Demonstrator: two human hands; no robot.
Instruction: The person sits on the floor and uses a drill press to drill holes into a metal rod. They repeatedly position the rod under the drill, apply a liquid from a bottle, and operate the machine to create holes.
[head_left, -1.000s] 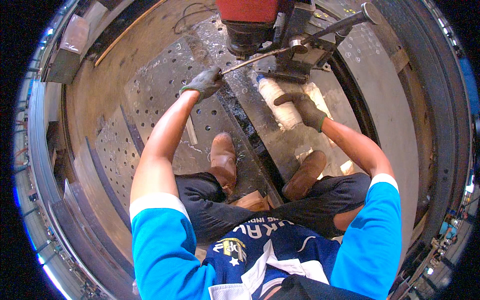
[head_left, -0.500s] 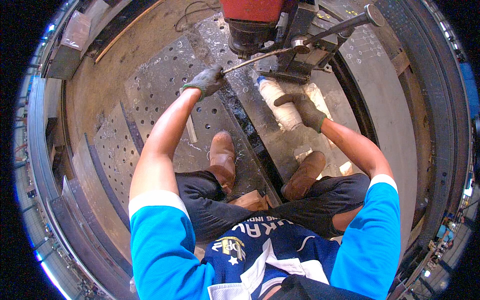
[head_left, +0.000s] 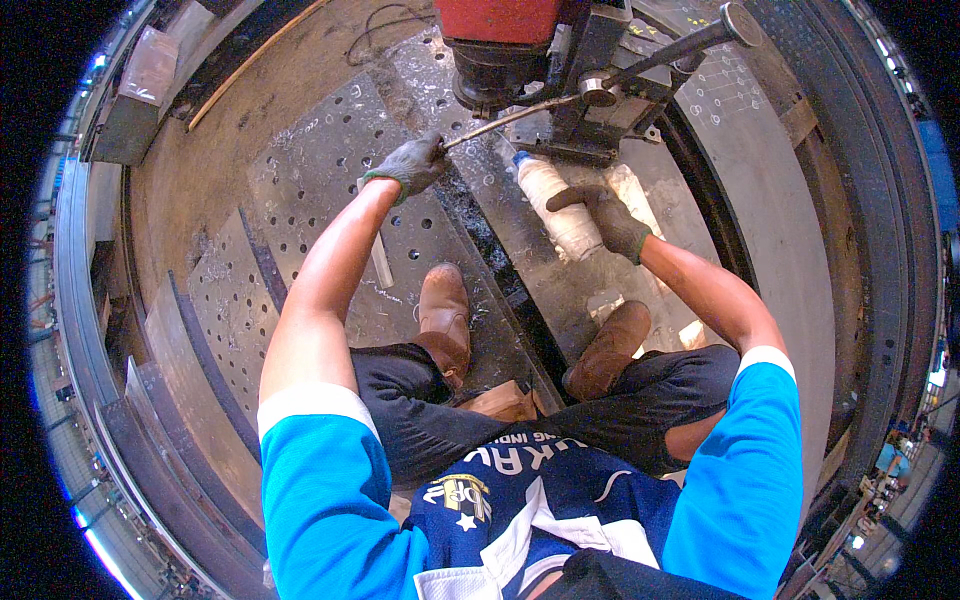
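Note:
My left hand (head_left: 412, 165), in a grey glove with a green cuff, is closed around the end of a metal feed handle (head_left: 510, 119). The handle runs to the hub of a magnetic drill (head_left: 500, 50) with a red top and a dark body. My right hand (head_left: 612, 222), in a dark glove, grips a whitish, dirt-stained bottle (head_left: 553, 198) with a blue end, tilted on the steel plate. Its fingers lie across the bottle's side; the palm side is hidden. Below the drill's motor, the cutter is hard to make out.
Steel plates with rows of drilled holes (head_left: 320, 180) lie under and around my boots (head_left: 443, 310), with metal shavings scattered about. A second thick handle (head_left: 690, 50) sticks out from the drill. A dark gap (head_left: 500, 270) runs between plates. A metal block (head_left: 140, 95) stands far left.
Both hands keep their grips and places. Only a very slight shift of the whole view shows.

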